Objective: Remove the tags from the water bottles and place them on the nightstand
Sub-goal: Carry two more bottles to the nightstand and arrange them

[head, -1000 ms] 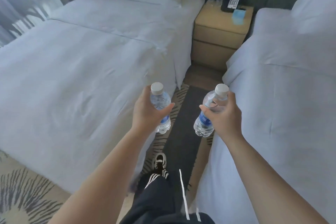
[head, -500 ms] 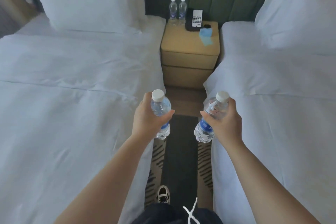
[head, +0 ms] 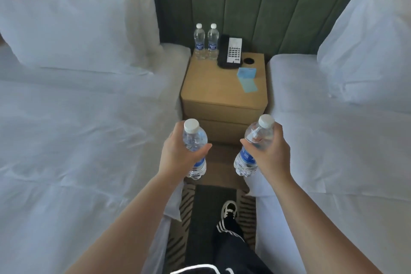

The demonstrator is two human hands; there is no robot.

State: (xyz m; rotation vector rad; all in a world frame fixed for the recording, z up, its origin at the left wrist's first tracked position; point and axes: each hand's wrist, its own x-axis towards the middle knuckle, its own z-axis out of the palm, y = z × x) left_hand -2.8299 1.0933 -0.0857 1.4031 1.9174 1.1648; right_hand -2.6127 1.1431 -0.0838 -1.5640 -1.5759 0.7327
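Bottles of water are in both hands, out in front of the nightstand (head: pixel 213 89) and not on it yet; the left hand (head: pixel 178 153) is wrapped around the left bottle (head: pixel 195 140), which has a white cap and a blue label; the right hand (head: pixel 270 153) is wrapped around the right bottle (head: pixel 251 147), which leans a little to the left, and a small white tag (head: pixel 255 133) hangs by its neck; two more bottles (head: pixel 206 42) stand side by side at the back left of the nightstand, touching or nearly so; just beside them sits a black phone (head: pixel 230 51) with white buttons; a blue card (head: pixel 246 78) lies near the right edge; a white bed (head: pixel 77 129) is on the left and another white bed (head: pixel 344 151) is on the right; big pillows lie at the top of each; down low a black shoe (head: pixel 229 209) with white stripes steps on a dark rug (head: pixel 202 218).
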